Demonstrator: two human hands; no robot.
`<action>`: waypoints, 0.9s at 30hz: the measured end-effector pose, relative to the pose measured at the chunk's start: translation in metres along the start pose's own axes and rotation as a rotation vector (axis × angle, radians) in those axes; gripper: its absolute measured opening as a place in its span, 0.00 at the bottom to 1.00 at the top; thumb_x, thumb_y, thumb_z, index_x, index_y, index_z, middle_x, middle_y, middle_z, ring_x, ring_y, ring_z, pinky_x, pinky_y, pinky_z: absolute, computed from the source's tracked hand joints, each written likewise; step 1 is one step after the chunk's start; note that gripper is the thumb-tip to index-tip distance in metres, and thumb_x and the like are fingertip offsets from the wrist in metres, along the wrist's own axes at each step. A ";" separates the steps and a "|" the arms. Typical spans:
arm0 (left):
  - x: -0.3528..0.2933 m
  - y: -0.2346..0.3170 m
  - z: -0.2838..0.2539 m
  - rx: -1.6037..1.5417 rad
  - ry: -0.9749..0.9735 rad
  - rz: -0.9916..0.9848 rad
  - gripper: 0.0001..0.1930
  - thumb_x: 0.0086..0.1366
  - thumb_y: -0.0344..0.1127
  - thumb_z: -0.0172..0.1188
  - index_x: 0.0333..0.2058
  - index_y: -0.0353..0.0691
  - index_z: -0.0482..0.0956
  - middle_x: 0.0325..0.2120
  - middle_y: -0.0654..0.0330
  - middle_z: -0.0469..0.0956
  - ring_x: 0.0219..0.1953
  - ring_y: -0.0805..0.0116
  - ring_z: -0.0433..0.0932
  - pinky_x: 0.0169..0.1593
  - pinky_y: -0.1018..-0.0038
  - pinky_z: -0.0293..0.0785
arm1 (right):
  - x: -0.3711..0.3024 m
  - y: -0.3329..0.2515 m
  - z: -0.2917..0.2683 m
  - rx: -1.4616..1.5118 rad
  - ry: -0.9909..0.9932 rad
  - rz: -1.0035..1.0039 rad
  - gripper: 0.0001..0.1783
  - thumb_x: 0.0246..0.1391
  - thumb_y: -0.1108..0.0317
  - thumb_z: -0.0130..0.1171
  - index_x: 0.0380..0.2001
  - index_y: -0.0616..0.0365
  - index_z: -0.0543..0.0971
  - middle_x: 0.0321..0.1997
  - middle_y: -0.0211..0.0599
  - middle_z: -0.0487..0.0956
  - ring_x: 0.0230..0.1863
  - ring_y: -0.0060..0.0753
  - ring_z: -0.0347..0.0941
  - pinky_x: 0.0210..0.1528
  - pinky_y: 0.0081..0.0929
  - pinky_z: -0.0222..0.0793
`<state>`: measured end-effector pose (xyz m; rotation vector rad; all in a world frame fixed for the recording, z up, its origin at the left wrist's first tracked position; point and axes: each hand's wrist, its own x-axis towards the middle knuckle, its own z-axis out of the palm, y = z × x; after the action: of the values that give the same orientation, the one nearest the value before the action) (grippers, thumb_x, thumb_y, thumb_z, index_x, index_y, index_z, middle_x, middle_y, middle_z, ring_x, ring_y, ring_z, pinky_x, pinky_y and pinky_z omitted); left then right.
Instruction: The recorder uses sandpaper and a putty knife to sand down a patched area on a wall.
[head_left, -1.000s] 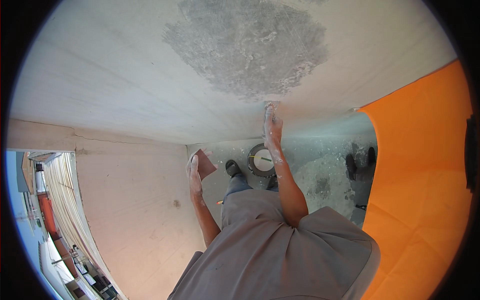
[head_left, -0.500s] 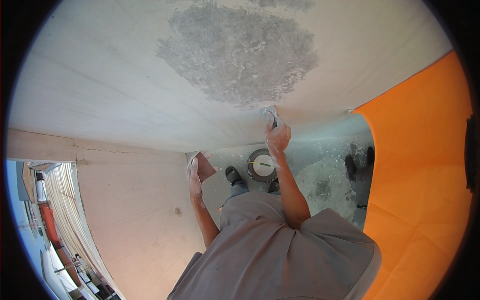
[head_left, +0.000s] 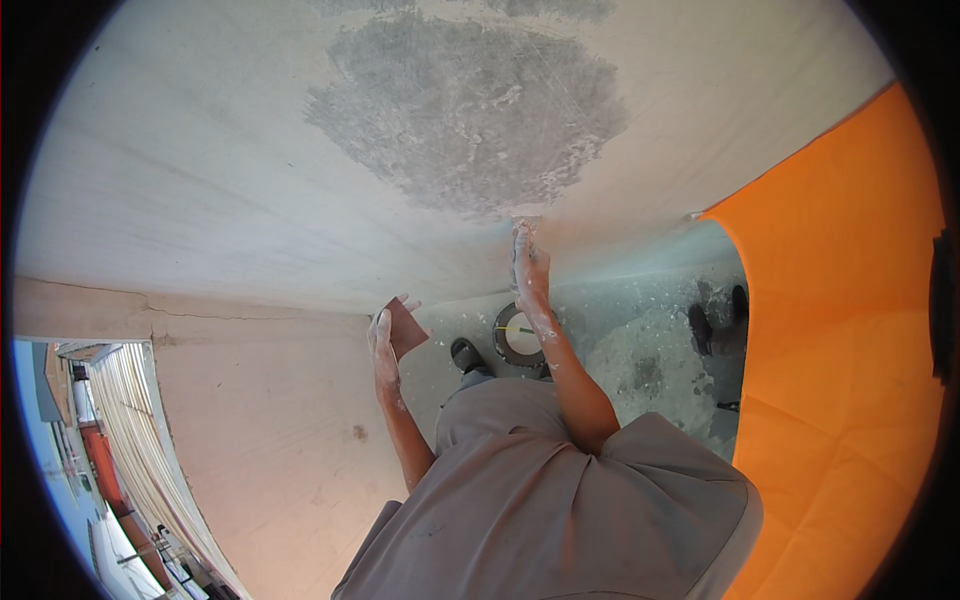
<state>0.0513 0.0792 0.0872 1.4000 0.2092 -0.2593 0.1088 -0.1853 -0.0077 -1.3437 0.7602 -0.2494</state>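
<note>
My left hand (head_left: 384,345), dusted white, is closed round one edge of a thin, flat reddish-brown square sheet (head_left: 406,328); some fingertips show past its far side. Up at the wall (head_left: 230,170), my right hand (head_left: 531,262) grips a putty knife (head_left: 527,222), mostly hidden by the fingers. Its blade lies at the lower edge of a large rough grey patch (head_left: 470,115). White powder or paste coats the right fingers and specks the forearm.
On the floor below stands a round black-rimmed bucket (head_left: 520,335) with pale contents, beside my shoe (head_left: 466,354). An orange sheet (head_left: 840,330) hangs on the right, with dark footwear (head_left: 701,330) near it. A window opening (head_left: 130,430) is on the left.
My right hand has shifted slightly left and turned more edge-on, with the putty knife still at the patch's lower edge. My left hand has tilted the brown sheet.
</note>
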 end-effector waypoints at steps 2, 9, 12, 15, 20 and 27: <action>-0.002 -0.006 -0.007 -0.005 0.010 -0.018 0.35 0.74 0.61 0.50 0.63 0.35 0.71 0.54 0.47 0.79 0.49 0.54 0.81 0.50 0.56 0.82 | -0.001 -0.001 -0.002 -0.101 0.159 -0.174 0.33 0.68 0.36 0.54 0.31 0.59 0.85 0.17 0.30 0.74 0.18 0.31 0.69 0.24 0.34 0.64; -0.009 -0.014 -0.028 -0.009 0.027 -0.020 0.35 0.74 0.61 0.49 0.64 0.34 0.71 0.54 0.47 0.79 0.50 0.53 0.81 0.51 0.54 0.82 | -0.002 -0.029 -0.030 -0.722 0.234 -0.545 0.26 0.67 0.44 0.56 0.43 0.57 0.87 0.32 0.57 0.85 0.35 0.67 0.78 0.45 0.53 0.74; -0.006 -0.007 -0.025 -0.005 0.018 -0.014 0.35 0.74 0.61 0.49 0.64 0.33 0.71 0.54 0.47 0.79 0.50 0.53 0.81 0.51 0.55 0.82 | 0.004 -0.014 -0.022 -0.407 0.132 -0.369 0.27 0.67 0.44 0.56 0.39 0.59 0.86 0.25 0.53 0.83 0.29 0.61 0.79 0.40 0.51 0.75; -0.008 0.003 -0.020 0.004 0.034 0.009 0.34 0.76 0.59 0.49 0.63 0.32 0.71 0.52 0.47 0.80 0.47 0.55 0.82 0.49 0.57 0.84 | 0.001 -0.007 -0.011 -0.249 0.007 -0.055 0.30 0.69 0.39 0.55 0.29 0.57 0.82 0.14 0.37 0.73 0.15 0.39 0.70 0.23 0.41 0.68; -0.012 0.001 -0.034 -0.010 0.070 0.034 0.33 0.77 0.57 0.48 0.62 0.30 0.72 0.50 0.47 0.81 0.44 0.56 0.83 0.46 0.59 0.85 | -0.026 -0.034 0.004 0.523 -0.330 0.234 0.32 0.66 0.31 0.53 0.21 0.45 0.66 0.12 0.15 0.53 0.09 0.13 0.50 0.11 0.20 0.43; -0.023 -0.013 -0.055 0.044 0.062 -0.006 0.36 0.75 0.61 0.48 0.64 0.33 0.71 0.54 0.45 0.79 0.53 0.55 0.81 0.51 0.54 0.84 | -0.006 -0.016 0.000 -0.263 0.216 -0.377 0.37 0.70 0.41 0.53 0.22 0.68 0.79 0.13 0.43 0.73 0.15 0.35 0.69 0.22 0.44 0.64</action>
<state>0.0258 0.1327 0.0729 1.4525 0.2600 -0.2267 0.1083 -0.1857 0.0093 -1.7280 0.7318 -0.6181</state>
